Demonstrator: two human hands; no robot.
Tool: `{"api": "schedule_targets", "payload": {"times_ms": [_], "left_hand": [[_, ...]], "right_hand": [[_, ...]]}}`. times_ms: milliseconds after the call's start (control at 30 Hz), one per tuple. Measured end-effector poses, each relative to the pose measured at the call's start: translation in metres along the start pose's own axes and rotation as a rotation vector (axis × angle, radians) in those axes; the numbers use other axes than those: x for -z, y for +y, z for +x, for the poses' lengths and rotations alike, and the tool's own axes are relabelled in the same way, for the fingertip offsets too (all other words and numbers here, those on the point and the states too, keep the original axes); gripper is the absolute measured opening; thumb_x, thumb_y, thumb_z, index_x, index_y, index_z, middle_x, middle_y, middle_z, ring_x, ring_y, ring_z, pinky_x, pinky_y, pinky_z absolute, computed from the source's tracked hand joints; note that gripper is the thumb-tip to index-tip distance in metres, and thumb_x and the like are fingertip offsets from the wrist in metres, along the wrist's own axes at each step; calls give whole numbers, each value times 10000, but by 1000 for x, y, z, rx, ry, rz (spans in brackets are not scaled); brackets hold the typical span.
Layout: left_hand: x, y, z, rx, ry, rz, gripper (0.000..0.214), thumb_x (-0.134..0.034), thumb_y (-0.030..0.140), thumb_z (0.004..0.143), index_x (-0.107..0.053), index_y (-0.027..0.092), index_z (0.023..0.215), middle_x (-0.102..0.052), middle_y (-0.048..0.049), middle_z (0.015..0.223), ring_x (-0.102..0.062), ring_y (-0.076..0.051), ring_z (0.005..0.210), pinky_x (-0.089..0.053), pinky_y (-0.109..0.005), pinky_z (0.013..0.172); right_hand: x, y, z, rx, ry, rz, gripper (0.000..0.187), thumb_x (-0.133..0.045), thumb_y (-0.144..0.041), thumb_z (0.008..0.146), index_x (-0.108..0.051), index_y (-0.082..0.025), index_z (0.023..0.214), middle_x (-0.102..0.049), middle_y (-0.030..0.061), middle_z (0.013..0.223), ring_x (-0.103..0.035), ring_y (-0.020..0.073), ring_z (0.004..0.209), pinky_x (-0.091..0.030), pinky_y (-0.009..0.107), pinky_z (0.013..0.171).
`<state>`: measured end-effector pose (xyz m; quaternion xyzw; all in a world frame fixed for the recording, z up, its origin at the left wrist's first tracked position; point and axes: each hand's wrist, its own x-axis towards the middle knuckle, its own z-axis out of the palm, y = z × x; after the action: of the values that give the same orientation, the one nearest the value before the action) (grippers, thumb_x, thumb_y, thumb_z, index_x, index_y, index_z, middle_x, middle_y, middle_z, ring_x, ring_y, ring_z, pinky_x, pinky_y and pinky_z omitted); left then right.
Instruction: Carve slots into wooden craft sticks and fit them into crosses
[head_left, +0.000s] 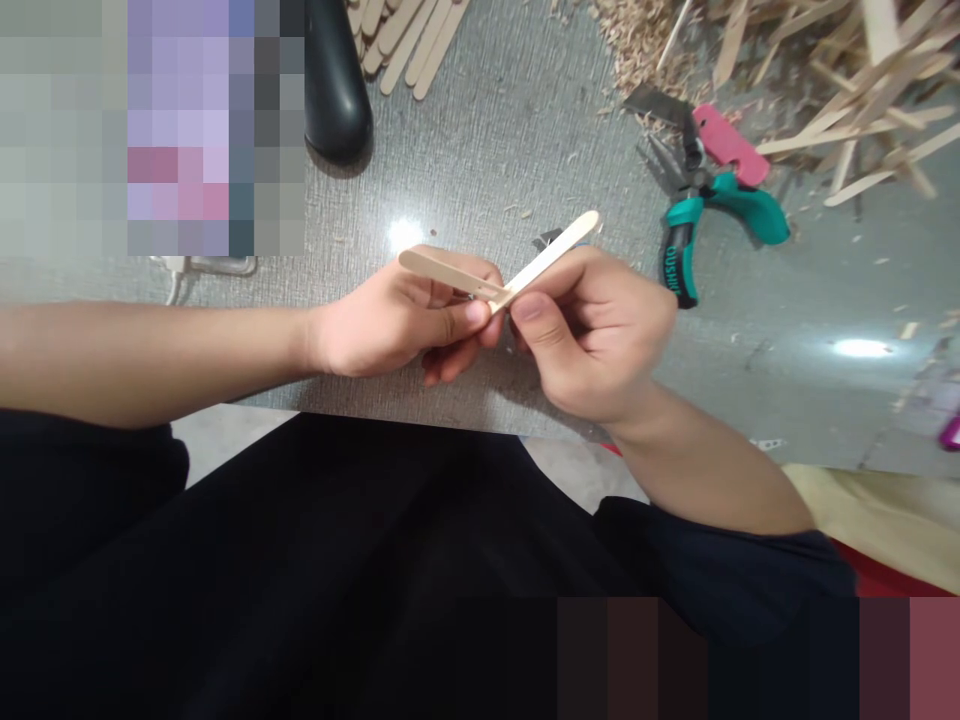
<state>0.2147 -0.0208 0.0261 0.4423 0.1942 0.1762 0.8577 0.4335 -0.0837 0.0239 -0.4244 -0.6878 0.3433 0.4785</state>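
Two wooden craft sticks meet in a V in front of me. The left-leaning craft stick (442,271) rests over my left hand (375,320), whose thumb and fingers pinch the joint where the sticks meet. From that joint the other craft stick (556,252) slants up to the right. My right hand (600,335) is closed, its thumb and curled index finger against this second stick close to the joint. Its other fingers are folded in and partly hidden. Just behind the slanting stick shows a small dark piece (550,238) that I cannot make out.
Teal-handled pliers (682,235) and a pink-handled knife (727,145) lie at right. Beyond them are wood shavings (630,50) and a heap of cut sticks (877,110). Whole craft sticks (424,45) and a black rounded object (337,90) lie at the back.
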Motion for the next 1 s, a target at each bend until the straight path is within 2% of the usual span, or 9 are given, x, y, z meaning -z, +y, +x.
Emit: {"api": "schedule_targets", "payload": {"times_ms": [233,333,467,600,700,800,867,933,1000], "left_hand": [[2,-2,2,-55,-35,-10,469,-943,579,1034,-743,176,902,-717,-14,650,-650,-99,535,-551,-192,523],[3,-4,2,-58,-31,-5,486,-937,600,1034,-741,173,909,-721,-20,658,-649,-101,533,-560,-205,535],[4,-6,2,-85,-25,-12,509,-949,614,1022,-731,172,895,-711,-18,644,-637,-99,524,-552,-216,540],[4,-8,3,-120,-7,-19,510,-937,608,1038,-717,170,897,-701,-11,635,-624,-95,512,-526,-219,521],[3,-8,5,-231,-46,-63,489,-954,560,1036,-689,180,880,-697,7,613,-603,-80,487,-503,-202,503],[0,-6,6,-222,95,-49,513,-933,582,1054,-680,193,835,-691,18,603,-595,-68,521,-479,-184,518],[-2,-4,5,-263,102,-36,533,-945,629,1024,-687,203,836,-681,30,586,-585,-75,487,-466,-195,483],[-3,-3,3,-244,241,11,576,-937,698,1003,-668,216,839,-669,36,587,-581,-89,478,-458,-212,466],[-4,-2,1,-214,375,83,591,-919,724,1008,-649,222,850,-674,33,605,-610,-98,480,-469,-215,461]], "right_hand": [[6,2,-1,-17,-69,-29,243,-686,-391,1239,-712,-295,1017,-834,-28,846,-650,144,576,-480,341,527],[9,4,0,22,-68,-117,273,-676,-426,1241,-702,-297,1002,-782,-36,794,-637,145,565,-465,344,528],[18,8,5,79,-85,-246,325,-648,-433,1243,-663,-288,953,-640,-48,695,-542,132,530,-421,331,521],[29,13,11,134,-132,-306,336,-629,-446,1248,-673,-281,958,-672,-40,694,-562,130,527,-415,329,515],[35,17,14,140,-121,-325,352,-634,-473,1246,-679,-283,954,-700,-26,712,-590,140,564,-423,340,528],[40,20,18,79,-133,-334,402,-626,-532,1248,-672,-293,929,-725,3,713,-606,165,592,-446,373,548],[45,22,22,86,-116,-322,400,-632,-518,1247,-667,-293,918,-723,-1,699,-597,165,569,-424,380,532],[51,27,24,102,-80,-322,371,-668,-482,1234,-676,-288,918,-715,-12,699,-599,158,556,-401,375,529],[59,35,23,57,-41,-321,369,-695,-516,1220,-688,-288,929,-709,-3,732,-610,164,597,-414,375,570]]}}
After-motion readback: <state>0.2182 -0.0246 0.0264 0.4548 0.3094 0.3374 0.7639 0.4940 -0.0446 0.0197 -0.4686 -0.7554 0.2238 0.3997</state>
